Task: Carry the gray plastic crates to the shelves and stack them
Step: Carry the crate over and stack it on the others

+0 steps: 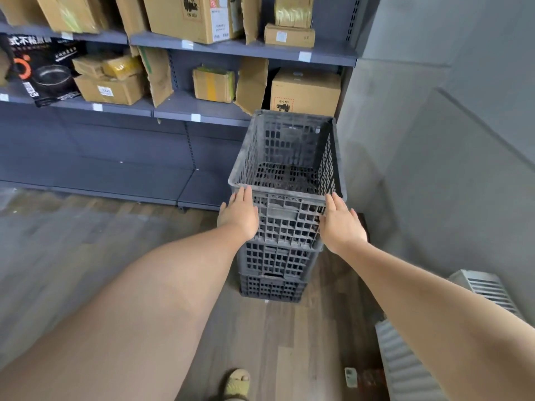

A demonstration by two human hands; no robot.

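Three gray plastic crates stand stacked on the wooden floor by the right end of the shelves. The top crate (286,157) is empty, its lattice bottom showing. Beneath it sit the middle crate (276,260) and the bottom crate (270,287). My left hand (238,215) lies flat with fingers extended against the top crate's near left corner, fingertips at the rim. My right hand (341,221) is flat near the near right corner, fingertips by the rim. Neither hand grips anything.
Blue-gray shelves (202,110) hold cardboard boxes and a black cookware box (43,70). A gray wall (434,169) rises right of the stack. White slatted panels (405,363) lie at the lower right. A sandalled foot (237,382) stands on the floor.
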